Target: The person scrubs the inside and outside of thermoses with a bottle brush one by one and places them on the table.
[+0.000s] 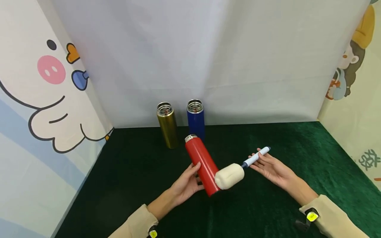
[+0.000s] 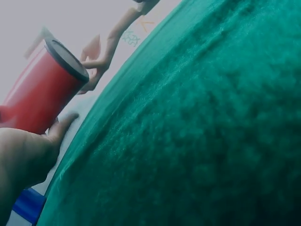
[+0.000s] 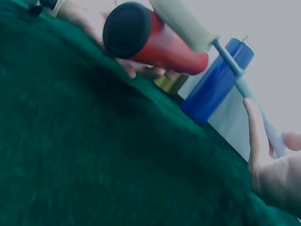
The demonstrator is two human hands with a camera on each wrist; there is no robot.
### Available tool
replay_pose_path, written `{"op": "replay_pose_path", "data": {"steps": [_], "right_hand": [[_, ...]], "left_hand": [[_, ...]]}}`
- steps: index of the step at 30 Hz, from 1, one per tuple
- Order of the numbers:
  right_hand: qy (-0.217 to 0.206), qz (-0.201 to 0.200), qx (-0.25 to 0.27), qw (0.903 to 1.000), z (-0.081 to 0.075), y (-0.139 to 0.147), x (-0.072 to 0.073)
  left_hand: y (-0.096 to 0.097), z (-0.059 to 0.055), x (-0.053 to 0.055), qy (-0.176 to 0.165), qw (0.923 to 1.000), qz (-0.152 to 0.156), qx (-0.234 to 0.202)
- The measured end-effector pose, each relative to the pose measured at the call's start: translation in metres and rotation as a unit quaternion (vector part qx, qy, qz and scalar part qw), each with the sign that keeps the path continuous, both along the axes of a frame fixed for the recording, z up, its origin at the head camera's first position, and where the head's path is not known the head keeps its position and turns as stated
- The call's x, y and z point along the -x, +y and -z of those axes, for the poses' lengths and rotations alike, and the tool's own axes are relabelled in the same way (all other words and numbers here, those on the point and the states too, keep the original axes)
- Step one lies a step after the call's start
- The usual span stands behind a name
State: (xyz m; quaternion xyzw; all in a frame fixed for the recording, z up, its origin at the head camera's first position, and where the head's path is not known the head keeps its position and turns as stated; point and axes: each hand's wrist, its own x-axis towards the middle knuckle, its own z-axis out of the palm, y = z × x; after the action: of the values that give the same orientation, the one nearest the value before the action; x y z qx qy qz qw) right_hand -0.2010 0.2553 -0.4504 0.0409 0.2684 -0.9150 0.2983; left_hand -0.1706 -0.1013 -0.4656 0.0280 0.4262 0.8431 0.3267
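Observation:
My left hand [image 1: 187,185] grips a red thermos bottle [image 1: 202,165] near its lower half, lifted and tilted with its open steel mouth pointing up and to the left. In the left wrist view the dark base of the red bottle [image 2: 35,94] faces the camera. My right hand [image 1: 272,168] holds a bottle brush [image 1: 256,158] by its pale blue handle, pinched between thumb and fingers. The brush's cream sponge head [image 1: 230,176] overlaps the lower end of the bottle in the head view. In the right wrist view the sponge [image 3: 183,23] lies alongside the bottle's body.
A gold bottle [image 1: 168,129] and a blue bottle [image 1: 195,120], both without lids, stand upright at the back, near the white backdrop [image 1: 143,49]. Dark green cloth [image 1: 253,211] covers the table. Printed cartoon curtains [image 1: 26,132] flank the left and right sides.

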Motion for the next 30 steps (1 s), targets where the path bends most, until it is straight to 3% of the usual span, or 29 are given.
{"op": "replay_pose_path", "data": {"steps": [4,8,14,21,25,30], "right_hand": [[0.021,-0.021,0.01,0.9995,0.007,0.009,0.0],[0.01,-0.01,0.012,0.9998,0.009,0.004,0.008],[-0.058,0.051,0.031,0.9965,-0.004,-0.022,0.03],[-0.128,0.117,0.063,0.9828,-0.012,-0.037,0.042],[-0.125,0.094,0.045,0.9866,-0.005,-0.032,0.033],[-0.042,0.027,-0.011,0.9987,0.005,-0.015,0.017]], "left_hand": [[-0.001,-0.001,0.003,0.002,0.9999,0.012,0.01],[0.002,-0.004,0.001,0.003,0.9993,0.037,0.006],[0.011,-0.003,-0.006,0.015,0.9971,0.072,0.019],[0.016,-0.002,-0.01,0.014,0.9967,0.071,0.036],[0.012,-0.001,-0.008,0.009,0.9979,0.055,0.035],[0.005,-0.001,-0.004,0.016,0.9993,0.018,0.03]]}}
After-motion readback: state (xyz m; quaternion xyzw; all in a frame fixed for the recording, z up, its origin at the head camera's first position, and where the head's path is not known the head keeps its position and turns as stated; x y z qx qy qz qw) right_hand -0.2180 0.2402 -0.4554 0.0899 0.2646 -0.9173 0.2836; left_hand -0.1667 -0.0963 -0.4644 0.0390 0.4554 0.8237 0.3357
